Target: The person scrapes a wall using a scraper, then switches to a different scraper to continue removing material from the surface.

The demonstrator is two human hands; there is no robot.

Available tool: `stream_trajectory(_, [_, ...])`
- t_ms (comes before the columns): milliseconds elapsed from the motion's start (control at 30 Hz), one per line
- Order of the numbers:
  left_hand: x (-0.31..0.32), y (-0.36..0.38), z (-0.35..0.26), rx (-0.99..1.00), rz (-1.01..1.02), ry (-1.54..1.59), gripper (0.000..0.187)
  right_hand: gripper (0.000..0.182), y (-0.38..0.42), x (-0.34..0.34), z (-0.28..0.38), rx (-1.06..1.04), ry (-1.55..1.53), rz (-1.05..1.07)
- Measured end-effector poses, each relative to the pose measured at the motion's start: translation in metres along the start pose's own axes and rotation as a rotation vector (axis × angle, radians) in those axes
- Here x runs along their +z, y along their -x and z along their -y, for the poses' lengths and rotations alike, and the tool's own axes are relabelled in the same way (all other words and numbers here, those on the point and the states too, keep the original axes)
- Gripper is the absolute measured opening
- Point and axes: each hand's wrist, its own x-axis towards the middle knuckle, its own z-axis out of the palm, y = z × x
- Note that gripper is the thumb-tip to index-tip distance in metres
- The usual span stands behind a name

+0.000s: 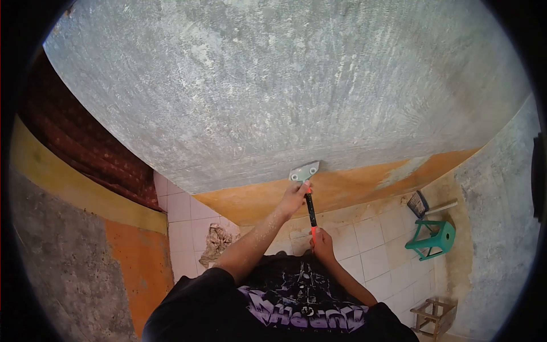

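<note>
A long-handled wall scraper (311,210) with a black and red-orange handle is in both my hands. Its wide metal head (304,171) is against the wall (256,102), close to where the grey surface meets the orange band (342,185). My left hand (294,197) is closed round the upper handle, just under the head. Lower down, near my chest, my right hand (323,244) grips the red-orange end. Pale specks of dust cover my left forearm.
On the tiled floor (362,245) to the right stand a green plastic stool (439,236), a dustpan (417,204) and a small wooden stool (435,316). A crumpled cloth (215,242) lies at left. A dark red curtain (85,137) hangs beside the wall.
</note>
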Motion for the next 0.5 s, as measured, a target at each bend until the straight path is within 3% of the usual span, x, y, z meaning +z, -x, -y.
stream_trajectory(100, [0.011, -0.016, -0.041, 0.137, 0.117, -0.051, 0.04, 0.041, -0.009, 0.002, 0.05, -0.067, -0.068, -0.024])
stream_trajectory(200, [0.021, -0.012, -0.115, 0.5, 0.21, -0.258, 0.037, 0.039, -0.009, 0.003, 0.114, -0.175, -0.109, -0.008])
stream_trajectory(300, [0.038, 0.0, -0.161, 0.614, 0.2, -0.135, 0.036, 0.044, -0.005, -0.006, 0.164, -0.233, -0.077, 0.053])
stream_trajectory(400, [0.04, -0.01, -0.134, 0.603, 0.159, -0.201, 0.037, 0.043, -0.017, -0.024, 0.143, -0.209, -0.035, 0.077])
stream_trajectory(433, [0.039, -0.016, -0.112, 0.599, 0.149, -0.203, 0.048, 0.043, -0.02, -0.029, 0.129, -0.123, -0.022, 0.089])
stream_trajectory(500, [0.035, -0.025, -0.053, 0.332, 0.097, -0.182, 0.047, 0.041, -0.016, -0.042, 0.093, 0.063, 0.009, 0.114])
